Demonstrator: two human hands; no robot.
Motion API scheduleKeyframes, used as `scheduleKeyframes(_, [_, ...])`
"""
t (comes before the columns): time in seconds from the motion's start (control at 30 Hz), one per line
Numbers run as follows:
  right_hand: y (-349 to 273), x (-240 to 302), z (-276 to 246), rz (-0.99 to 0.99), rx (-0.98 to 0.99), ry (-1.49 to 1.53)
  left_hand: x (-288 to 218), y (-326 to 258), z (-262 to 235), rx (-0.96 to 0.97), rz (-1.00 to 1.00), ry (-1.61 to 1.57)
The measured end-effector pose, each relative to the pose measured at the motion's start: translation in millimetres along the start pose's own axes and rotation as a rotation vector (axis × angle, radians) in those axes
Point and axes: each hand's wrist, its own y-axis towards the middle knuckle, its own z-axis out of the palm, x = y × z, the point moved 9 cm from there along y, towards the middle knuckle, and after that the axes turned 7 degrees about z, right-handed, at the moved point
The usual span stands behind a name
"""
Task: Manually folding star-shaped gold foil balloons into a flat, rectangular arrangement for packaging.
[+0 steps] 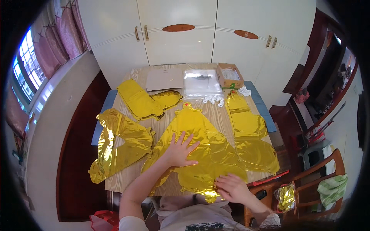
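Observation:
A large, flat gold foil balloon (pixel 192 131), uninflated, lies spread in front of me, with a small red spot on its top tab. My left hand (pixel 180 151) rests on its middle, palm down with fingers spread wide. At its lower right edge, my right hand (pixel 233 188) lies on the foil with fingers loosely bent. Other flat gold foil balloons surround it: a wrinkled one (pixel 119 144) at the left, a folded one (pixel 140 100) at the far left, and a long one (pixel 249 133) at the right.
Along the table's back lie a grey-white sheet (pixel 165 79), a stack of clear plastic bags (pixel 201 82) and a cardboard box (pixel 230 76). Small white rings (pixel 214 101) sit before the bags. A wooden chair (pixel 316 184) stands at the right, holding a gold foil packet (pixel 286 197).

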Motion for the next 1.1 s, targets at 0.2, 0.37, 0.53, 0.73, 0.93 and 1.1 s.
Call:
scheduleKeyframes(0.2, [64.3,-25.4,24.4,-0.040,-0.013,-0.041,0.1,1.9,0.4,0.016,-0.006,0.016])
scheduleKeyframes(0.37, [94.0,-42.1,43.3,-0.046,0.027,-0.081,0.0,1.5,-2.6,0.022,-0.004,0.017])
scheduleKeyframes(0.53, [99.2,-67.1,45.5,-0.001,0.037,-0.054,-0.7,0.7,-1.9,0.029,0.003,0.013])
scheduleKeyframes(0.73, [97.4,-73.1,47.8,-0.005,0.034,-0.049,-1.9,1.1,-2.5,0.014,0.014,0.012])
scheduleKeyframes(0.93, [95.8,-61.2,43.0,-0.057,0.058,-0.134,-1.6,1.9,-2.2,0.034,0.013,0.015])
scheduleKeyframes(1.1, [95.4,-63.8,46.3,-0.051,0.062,-0.120,-1.7,4.0,-3.3,0.062,-0.006,-0.005])
